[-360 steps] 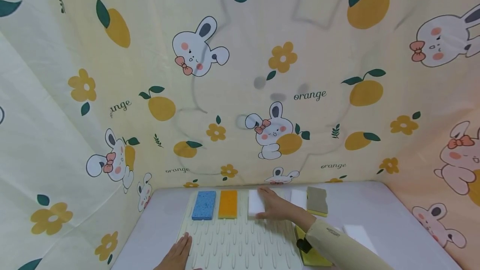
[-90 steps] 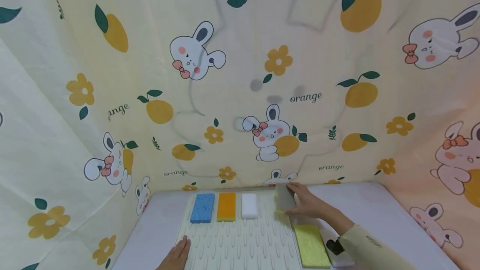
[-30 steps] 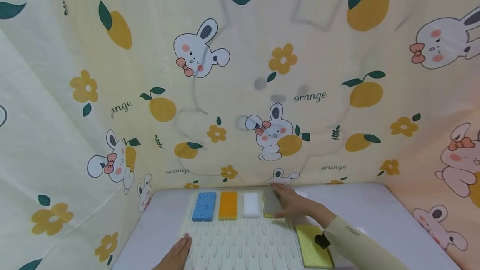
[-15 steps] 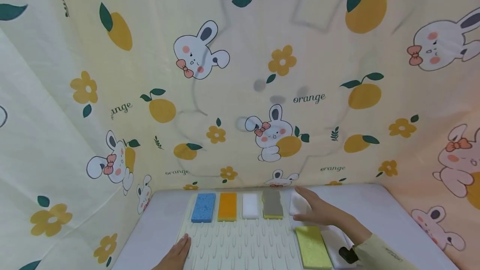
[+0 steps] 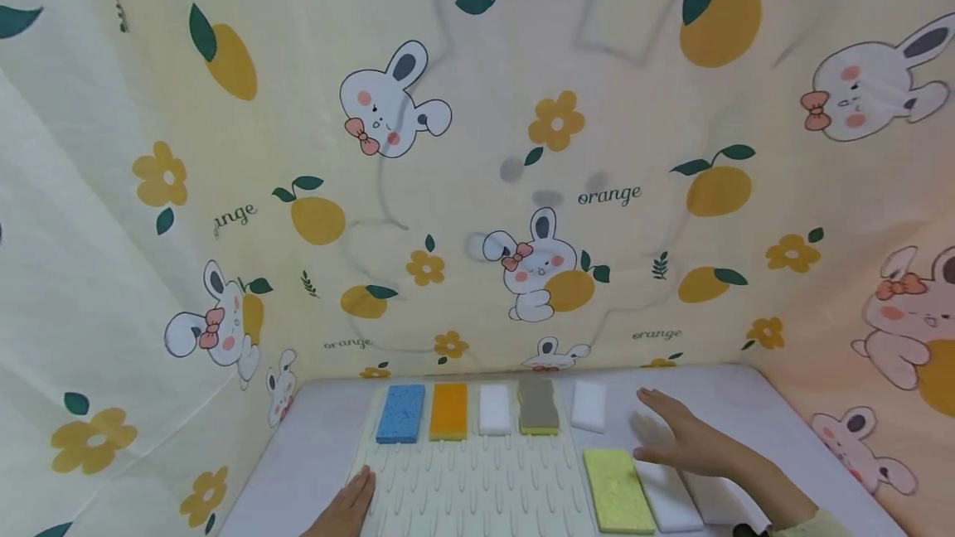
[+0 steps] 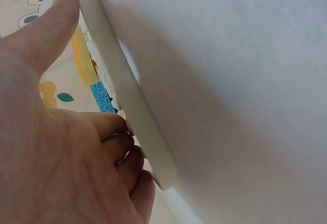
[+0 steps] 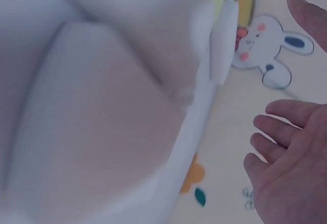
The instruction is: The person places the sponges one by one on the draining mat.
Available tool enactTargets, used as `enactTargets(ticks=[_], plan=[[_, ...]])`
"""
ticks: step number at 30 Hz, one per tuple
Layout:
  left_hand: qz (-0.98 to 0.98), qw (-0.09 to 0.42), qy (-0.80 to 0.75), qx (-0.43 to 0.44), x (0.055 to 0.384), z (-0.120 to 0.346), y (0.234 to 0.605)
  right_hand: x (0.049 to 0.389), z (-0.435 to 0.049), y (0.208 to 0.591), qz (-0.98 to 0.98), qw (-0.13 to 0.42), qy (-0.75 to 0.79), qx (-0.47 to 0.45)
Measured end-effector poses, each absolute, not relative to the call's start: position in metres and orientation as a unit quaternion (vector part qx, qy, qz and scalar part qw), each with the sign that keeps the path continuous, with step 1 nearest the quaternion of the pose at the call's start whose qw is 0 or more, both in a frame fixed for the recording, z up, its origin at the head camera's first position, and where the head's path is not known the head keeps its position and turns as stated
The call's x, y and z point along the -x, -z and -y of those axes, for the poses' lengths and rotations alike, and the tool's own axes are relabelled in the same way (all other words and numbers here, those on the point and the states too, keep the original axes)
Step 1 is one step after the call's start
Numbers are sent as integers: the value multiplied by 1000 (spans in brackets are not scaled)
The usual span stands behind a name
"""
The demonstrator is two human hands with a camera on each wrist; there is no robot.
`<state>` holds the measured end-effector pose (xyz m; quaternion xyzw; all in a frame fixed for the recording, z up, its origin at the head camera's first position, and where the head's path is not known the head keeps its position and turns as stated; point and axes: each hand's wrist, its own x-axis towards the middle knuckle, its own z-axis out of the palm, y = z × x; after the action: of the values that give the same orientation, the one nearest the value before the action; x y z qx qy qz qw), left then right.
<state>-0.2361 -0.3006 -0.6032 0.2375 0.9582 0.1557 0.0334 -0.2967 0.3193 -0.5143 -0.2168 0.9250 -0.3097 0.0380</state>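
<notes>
My left hand (image 5: pixel 345 504) rests against the left edge of a cream ribbed board (image 5: pixel 477 483); its fingertips meet the edge in the left wrist view. Along the board's far side lie a blue sponge (image 5: pixel 400 413), an orange sponge (image 5: pixel 448 411), a white sponge (image 5: pixel 495 409) and a grey sponge with a yellow underside (image 5: pixel 539 406). My right hand (image 5: pixel 690 442) hovers right of the board, thumb and fingers spread, holding nothing. Near it lie a yellow sponge (image 5: pixel 619 491) and a white block (image 5: pixel 666 497), with another white block (image 5: pixel 718 500) partly hidden by the forearm.
A further white block (image 5: pixel 589 406) lies on the white table (image 5: pixel 298 446) just right of the board's far corner. A patterned curtain (image 5: pixel 477 147) with rabbits and oranges stands behind the table and along both sides.
The white sponge, then the grey-and-yellow sponge, was set down in the board's far row. My right hand has let go of the latter and moved right. My left hand stays put.
</notes>
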Motion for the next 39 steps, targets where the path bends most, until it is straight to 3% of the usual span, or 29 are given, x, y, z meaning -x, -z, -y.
enactTargets(ticks=[21, 33, 39], plan=[[-961, 73, -176, -198, 232, 298, 596, 260, -376, 540, -941, 66, 274, 188], [-962, 53, -160, -214, 233, 298, 596, 255, -380, 544, -939, 147, 299, 85], [-964, 56, -167, -198, 232, 294, 599, 247, -392, 552, -924, 160, 330, 108]])
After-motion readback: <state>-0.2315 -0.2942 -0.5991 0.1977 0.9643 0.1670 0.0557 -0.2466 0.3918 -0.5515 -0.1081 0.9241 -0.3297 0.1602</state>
